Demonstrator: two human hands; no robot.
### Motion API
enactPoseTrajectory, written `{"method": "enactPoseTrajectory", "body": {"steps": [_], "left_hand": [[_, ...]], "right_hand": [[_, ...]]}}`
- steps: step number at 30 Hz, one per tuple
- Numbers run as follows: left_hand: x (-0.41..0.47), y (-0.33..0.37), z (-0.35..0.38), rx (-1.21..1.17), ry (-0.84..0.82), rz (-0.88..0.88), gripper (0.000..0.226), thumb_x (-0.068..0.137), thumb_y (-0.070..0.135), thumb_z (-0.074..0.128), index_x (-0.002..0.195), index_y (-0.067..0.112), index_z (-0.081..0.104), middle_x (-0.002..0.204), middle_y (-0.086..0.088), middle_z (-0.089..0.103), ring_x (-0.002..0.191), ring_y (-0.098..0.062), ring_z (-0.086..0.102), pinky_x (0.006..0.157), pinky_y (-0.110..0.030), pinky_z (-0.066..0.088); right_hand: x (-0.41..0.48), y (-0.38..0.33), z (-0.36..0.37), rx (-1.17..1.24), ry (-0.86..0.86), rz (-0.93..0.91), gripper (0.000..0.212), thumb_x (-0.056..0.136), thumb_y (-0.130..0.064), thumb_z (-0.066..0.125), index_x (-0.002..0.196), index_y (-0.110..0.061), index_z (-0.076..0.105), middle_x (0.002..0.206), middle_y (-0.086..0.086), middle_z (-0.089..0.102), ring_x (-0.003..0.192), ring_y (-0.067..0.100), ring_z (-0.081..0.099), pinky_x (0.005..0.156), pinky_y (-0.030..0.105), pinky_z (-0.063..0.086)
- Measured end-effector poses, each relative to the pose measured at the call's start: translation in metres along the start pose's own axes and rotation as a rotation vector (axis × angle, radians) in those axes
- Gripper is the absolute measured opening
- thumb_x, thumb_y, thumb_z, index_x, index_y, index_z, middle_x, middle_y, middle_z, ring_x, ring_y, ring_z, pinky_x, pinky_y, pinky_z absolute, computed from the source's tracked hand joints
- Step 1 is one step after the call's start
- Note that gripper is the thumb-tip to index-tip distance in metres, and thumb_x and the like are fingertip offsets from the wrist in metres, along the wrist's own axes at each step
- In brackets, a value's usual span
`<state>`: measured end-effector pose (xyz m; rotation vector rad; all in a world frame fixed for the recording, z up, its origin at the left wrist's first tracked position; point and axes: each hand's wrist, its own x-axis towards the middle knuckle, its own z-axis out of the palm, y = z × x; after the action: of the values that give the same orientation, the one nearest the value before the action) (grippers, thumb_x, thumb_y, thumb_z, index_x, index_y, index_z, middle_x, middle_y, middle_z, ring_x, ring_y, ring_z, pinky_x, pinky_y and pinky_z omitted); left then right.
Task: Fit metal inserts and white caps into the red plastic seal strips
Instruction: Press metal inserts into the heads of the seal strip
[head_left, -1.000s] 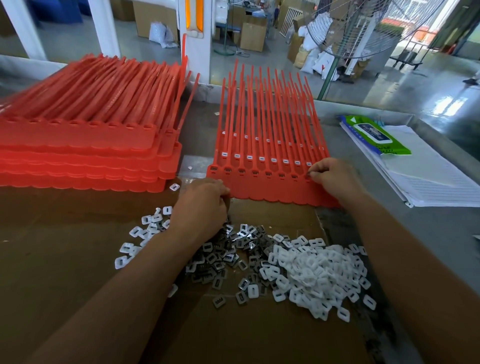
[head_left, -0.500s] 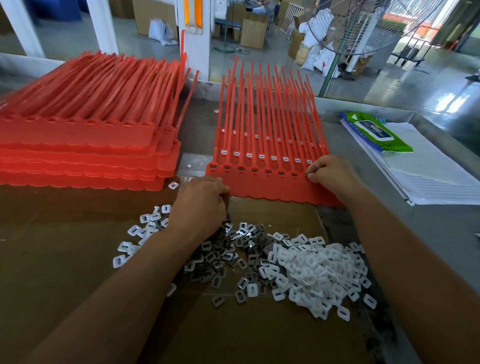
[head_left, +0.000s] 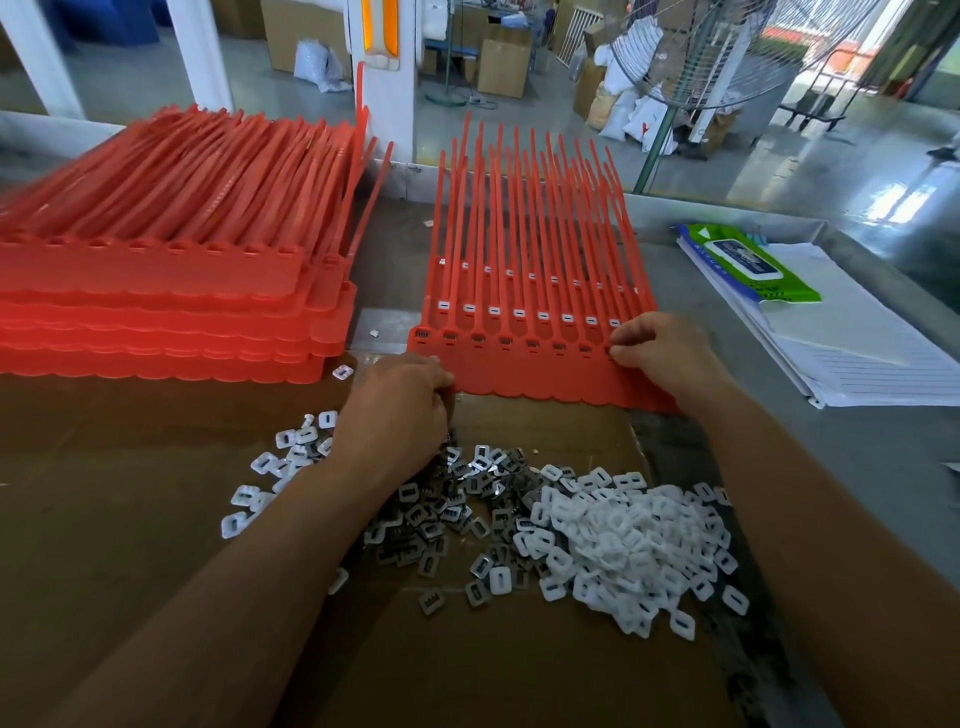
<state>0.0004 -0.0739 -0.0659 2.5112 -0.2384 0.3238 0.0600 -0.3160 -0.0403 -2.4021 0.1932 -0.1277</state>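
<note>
The table (head_left: 857, 467) carries a cardboard sheet (head_left: 130, 519) at front left. Behind the sheet, a stack of seal strips (head_left: 156, 291) lies at left; a set of seal strips (head_left: 530, 291) lies just to its right. On the sheet, the metal inserts (head_left: 441, 519) lie at centre, with the caps (head_left: 634, 540) touching them on the right. The left hand (head_left: 400, 410) rests on the inserts' far edge. The right hand (head_left: 660, 353) pinches at the set's right end. A paper stack (head_left: 857, 353) lies at far right, with a wipes pack (head_left: 753, 265) on it.

A sheet of red seal strips (head_left: 535, 369) lies flat, its thin tails pointing away. Its near row of heads holds grey metal bits. The row behind shows fitted white caps (head_left: 543, 315). A tall stack of red sheets (head_left: 156, 291) sits to its left. Loose metal inserts (head_left: 441, 514) and loose white caps (head_left: 639, 540) lie heaped on cardboard (head_left: 130, 545) just in front.
</note>
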Motion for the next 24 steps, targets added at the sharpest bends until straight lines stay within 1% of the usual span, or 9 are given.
{"method": "enactPoseTrajectory", "body": {"steps": [2,4,8,11,14,19,20,22,24], "left_hand": [[0.001,0.001,0.0,0.007,-0.001,0.006,0.035,0.081,-0.003,0.046,0.11,0.005,0.064,0.123,-0.009,0.058,0.118,-0.017,0.049,0.101,-0.024,0.029],[0.001,0.001,0.0,0.012,-0.004,0.003,0.035,0.081,-0.002,0.046,0.11,0.005,0.063,0.123,-0.009,0.058,0.119,-0.017,0.048,0.102,-0.025,0.029],[0.002,0.001,0.0,0.028,-0.009,0.009,0.035,0.082,-0.002,0.045,0.111,0.006,0.063,0.125,-0.009,0.057,0.118,-0.017,0.048,0.103,-0.027,0.03],[0.002,0.002,0.0,0.039,-0.012,0.013,0.035,0.082,-0.001,0.045,0.112,0.007,0.063,0.126,-0.008,0.056,0.119,-0.017,0.048,0.103,-0.026,0.029],[0.001,0.002,0.0,0.042,-0.018,0.011,0.036,0.082,-0.001,0.045,0.112,0.007,0.062,0.126,-0.008,0.056,0.119,-0.018,0.048,0.103,-0.027,0.029],[0.002,0.002,0.001,0.044,-0.014,0.008,0.036,0.082,-0.001,0.046,0.112,0.008,0.063,0.126,-0.008,0.056,0.119,-0.017,0.048,0.102,-0.025,0.029],[0.002,0.002,0.001,0.044,-0.013,0.008,0.036,0.082,-0.001,0.046,0.112,0.008,0.063,0.126,-0.008,0.056,0.119,-0.017,0.048,0.101,-0.025,0.029],[0.003,0.002,0.001,0.04,-0.01,0.006,0.036,0.081,-0.001,0.046,0.111,0.008,0.063,0.125,-0.008,0.057,0.119,-0.016,0.048,0.1,-0.024,0.029],[0.003,0.002,0.001,0.041,-0.01,0.003,0.036,0.081,0.0,0.046,0.111,0.008,0.063,0.125,-0.007,0.057,0.119,-0.016,0.048,0.1,-0.024,0.029]], "right_hand": [[-0.007,-0.002,-0.003,0.03,0.034,-0.048,0.009,0.085,-0.013,0.062,0.089,-0.02,0.058,0.092,-0.008,0.054,0.078,0.0,0.047,0.064,0.015,0.033],[-0.02,-0.009,-0.007,0.0,0.027,-0.124,0.008,0.085,-0.014,0.062,0.088,-0.021,0.058,0.084,-0.012,0.053,0.075,-0.003,0.046,0.061,0.013,0.032],[-0.053,-0.03,-0.009,-0.051,-0.192,-0.265,0.011,0.083,-0.013,0.064,0.082,-0.024,0.061,0.083,-0.013,0.059,0.082,0.001,0.055,0.067,0.01,0.037],[-0.074,-0.043,-0.006,-0.098,-0.374,-0.326,0.016,0.084,-0.013,0.063,0.08,-0.028,0.06,0.083,-0.016,0.06,0.079,-0.004,0.056,0.06,0.006,0.042],[-0.084,-0.048,0.003,-0.121,-0.469,-0.364,0.012,0.083,-0.014,0.064,0.085,-0.026,0.064,0.077,-0.019,0.059,0.073,-0.007,0.057,0.067,-0.001,0.042],[-0.088,-0.047,0.014,-0.099,-0.477,-0.376,0.02,0.08,-0.012,0.069,0.097,-0.022,0.069,0.079,-0.019,0.061,0.076,-0.009,0.059,0.068,0.002,0.045],[-0.089,-0.047,0.016,-0.105,-0.477,-0.385,0.02,0.079,-0.011,0.069,0.095,-0.022,0.07,0.077,-0.02,0.06,0.073,-0.011,0.057,0.067,0.002,0.044],[-0.089,-0.047,0.018,-0.123,-0.475,-0.404,0.019,0.078,-0.009,0.07,0.085,-0.027,0.07,0.073,-0.02,0.058,0.067,-0.014,0.054,0.063,0.002,0.042],[-0.089,-0.046,0.019,-0.13,-0.469,-0.401,0.026,0.077,-0.01,0.071,0.072,-0.034,0.063,0.074,-0.018,0.058,0.065,-0.011,0.054,0.061,0.004,0.043]]}}
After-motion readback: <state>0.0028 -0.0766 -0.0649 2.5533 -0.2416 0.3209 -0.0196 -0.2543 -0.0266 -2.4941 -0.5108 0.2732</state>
